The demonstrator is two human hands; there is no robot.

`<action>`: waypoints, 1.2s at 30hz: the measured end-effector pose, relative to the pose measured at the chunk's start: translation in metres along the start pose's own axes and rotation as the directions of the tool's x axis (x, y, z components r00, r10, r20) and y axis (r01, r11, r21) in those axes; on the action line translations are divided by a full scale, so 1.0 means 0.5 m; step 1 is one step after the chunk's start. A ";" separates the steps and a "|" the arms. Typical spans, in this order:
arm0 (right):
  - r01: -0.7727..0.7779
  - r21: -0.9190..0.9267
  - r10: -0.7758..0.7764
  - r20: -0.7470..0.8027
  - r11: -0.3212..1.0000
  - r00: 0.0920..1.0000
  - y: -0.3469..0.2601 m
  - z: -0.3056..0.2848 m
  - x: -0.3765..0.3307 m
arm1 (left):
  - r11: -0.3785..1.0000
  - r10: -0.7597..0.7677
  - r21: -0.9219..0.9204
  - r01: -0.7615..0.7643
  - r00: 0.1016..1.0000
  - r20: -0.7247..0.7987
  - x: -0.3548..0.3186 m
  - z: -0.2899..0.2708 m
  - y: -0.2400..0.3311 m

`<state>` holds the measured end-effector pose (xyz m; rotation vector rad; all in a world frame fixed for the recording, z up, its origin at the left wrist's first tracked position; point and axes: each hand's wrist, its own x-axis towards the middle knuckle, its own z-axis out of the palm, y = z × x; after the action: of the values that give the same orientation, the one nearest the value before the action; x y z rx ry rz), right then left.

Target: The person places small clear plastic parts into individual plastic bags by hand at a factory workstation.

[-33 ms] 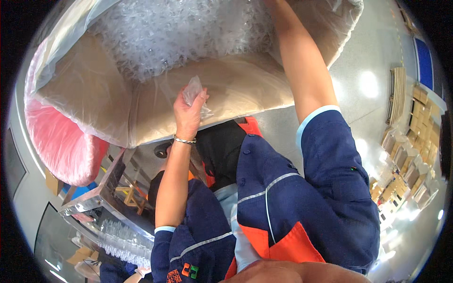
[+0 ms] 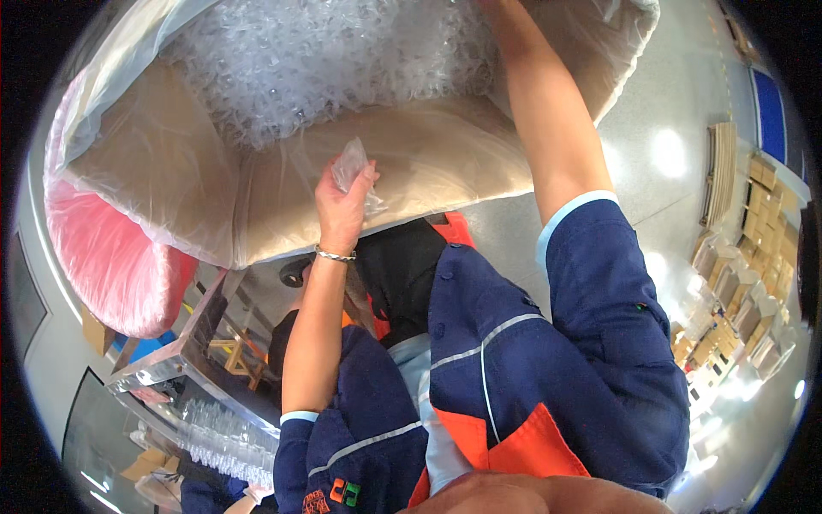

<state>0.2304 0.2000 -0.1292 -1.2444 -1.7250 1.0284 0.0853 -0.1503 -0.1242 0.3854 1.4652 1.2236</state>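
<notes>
over the big lined box [image 2: 257, 214], left hand [image 2: 342, 210] pinches a small clear bag [image 2: 351, 163].
right arm reaches deep into the bubble wrap [image 2: 325, 60]; can't tell its fingers.

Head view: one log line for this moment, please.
left hand: grips small clear bag | right hand: hidden in big plastic sack | bubble wrap inside

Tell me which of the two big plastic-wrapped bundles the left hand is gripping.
The tan, clear-lined sack heaped with small clear pieces: the left hand pinches the plastic at its near edge. The pink bundle sits lower left, untouched. The right hand is hidden inside the sack.
</notes>
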 end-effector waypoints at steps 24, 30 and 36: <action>0.062 0.011 -0.063 0.238 0.998 0.969 -0.245 0.073 -0.522 | 0.759 -0.035 -0.634 0.148 0.982 0.187 0.022 0.109 0.082; 0.093 -0.270 -0.164 -0.255 0.958 0.953 -0.164 -0.007 -0.307 | 0.778 0.248 0.550 -0.305 0.952 0.176 -0.009 0.053 0.029; 0.240 -0.579 -0.509 -0.360 0.779 0.782 0.044 -0.084 -0.065 | 0.273 0.429 0.767 -0.580 0.787 0.443 -0.047 0.057 0.001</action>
<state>0.2838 0.1803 -0.1371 -1.2359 -1.7613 -0.0360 0.1172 -0.1554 -0.1063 1.7872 1.8224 0.7109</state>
